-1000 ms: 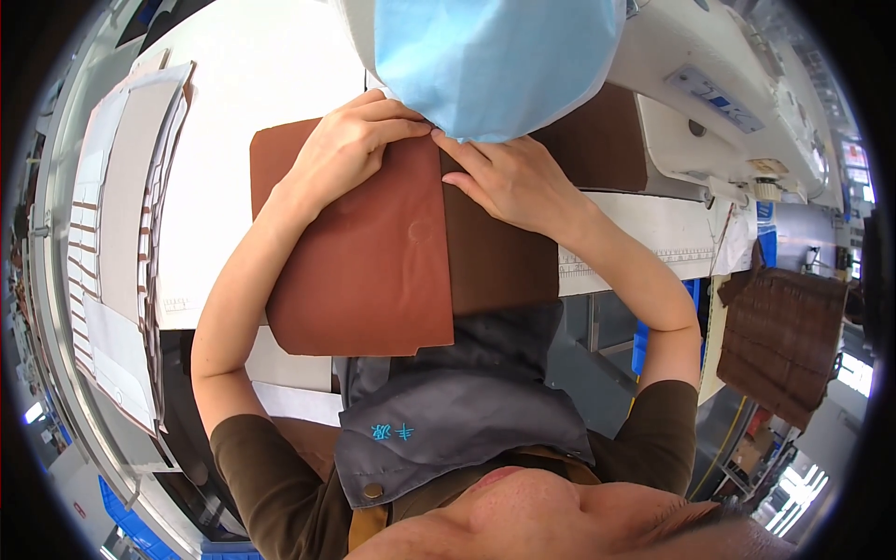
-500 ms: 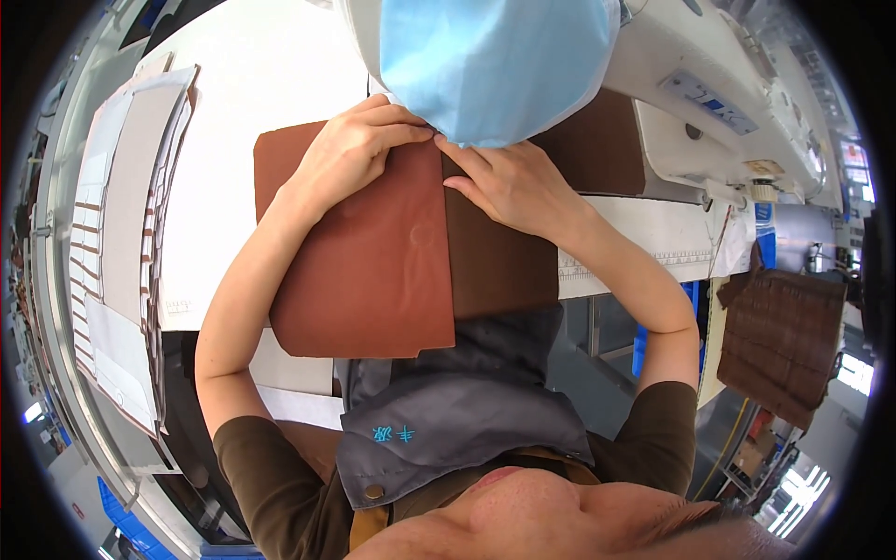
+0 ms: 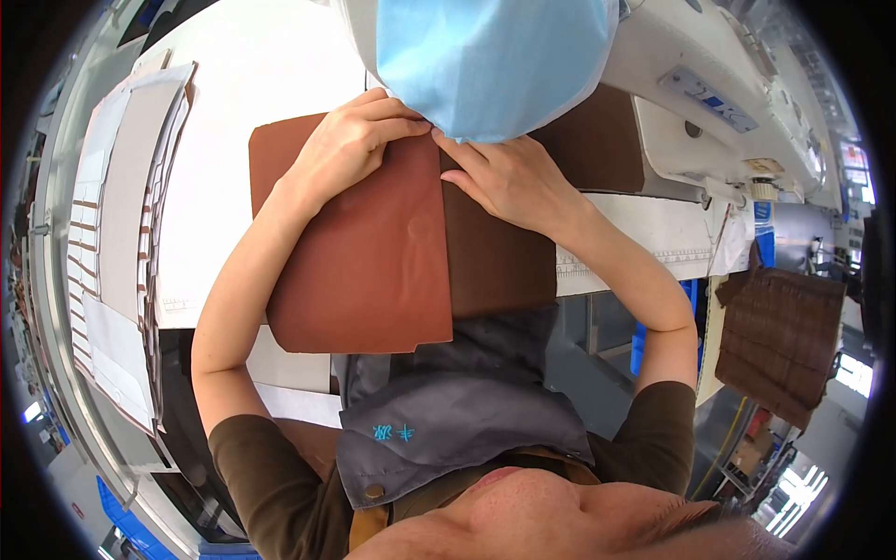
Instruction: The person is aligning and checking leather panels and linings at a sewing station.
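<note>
Compared with a second ago, the reddish-brown panel [image 3: 369, 257] has crept slightly forward under the left hand [image 3: 350, 145], while both hands keep nearly their pose. The left fingertips lie together at the panel's right edge; whether they pinch cannot be told. The right hand [image 3: 513, 182], thumb and index apart, rests on the dark-brown panel [image 3: 504, 266]. Nearer than both hands, the reddish-brown panel overhangs the desk [image 3: 210, 187], whose white surface stretches left of the left hand.
</note>
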`<state>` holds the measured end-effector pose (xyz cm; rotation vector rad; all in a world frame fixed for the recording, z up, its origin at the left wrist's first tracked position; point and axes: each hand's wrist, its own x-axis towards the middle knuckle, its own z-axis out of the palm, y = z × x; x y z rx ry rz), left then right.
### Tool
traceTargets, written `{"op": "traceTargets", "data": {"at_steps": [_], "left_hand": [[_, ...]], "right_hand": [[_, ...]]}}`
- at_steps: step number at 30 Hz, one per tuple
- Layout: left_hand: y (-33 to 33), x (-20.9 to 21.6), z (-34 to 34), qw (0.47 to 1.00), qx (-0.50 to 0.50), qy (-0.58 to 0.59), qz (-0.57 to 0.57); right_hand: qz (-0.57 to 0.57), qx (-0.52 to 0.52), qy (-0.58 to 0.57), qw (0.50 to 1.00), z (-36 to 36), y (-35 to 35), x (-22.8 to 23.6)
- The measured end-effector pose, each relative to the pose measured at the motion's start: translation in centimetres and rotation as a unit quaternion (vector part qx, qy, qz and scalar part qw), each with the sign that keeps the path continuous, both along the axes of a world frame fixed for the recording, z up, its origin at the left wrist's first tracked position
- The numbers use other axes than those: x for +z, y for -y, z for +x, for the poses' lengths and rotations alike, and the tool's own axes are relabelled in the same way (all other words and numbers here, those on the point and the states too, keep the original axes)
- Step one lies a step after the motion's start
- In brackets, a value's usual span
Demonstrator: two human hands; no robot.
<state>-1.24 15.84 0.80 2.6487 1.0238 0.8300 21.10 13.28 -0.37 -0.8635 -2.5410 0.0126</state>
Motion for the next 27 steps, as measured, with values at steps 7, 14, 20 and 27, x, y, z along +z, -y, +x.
{"op": "traceTargets", "data": {"at_steps": [7,14,20,27], "left_hand": [[-1.1,-1.0,0.2,0.999,-0.016,0.001,0.028],[7.1,-0.3,0.7,0.996,-0.047,-0.068,0.040],[16.7,0.3,1.6,0.995,-0.055,-0.084,-0.011],[18.2,-1.2,1.0,0.998,-0.027,0.015,0.054]], "right_hand": [[0.033,-0.009,0.018,0.999,0.1,-0.3,0.0],[-0.040,0.015,-0.029,0.999,0.6,12.9,-1.2],[0.162,-0.093,-0.083,0.979,-0.6,15.4,-5.8],[0.229,-0.041,-0.203,0.951,-1.0,15.6,-5.4]]}}
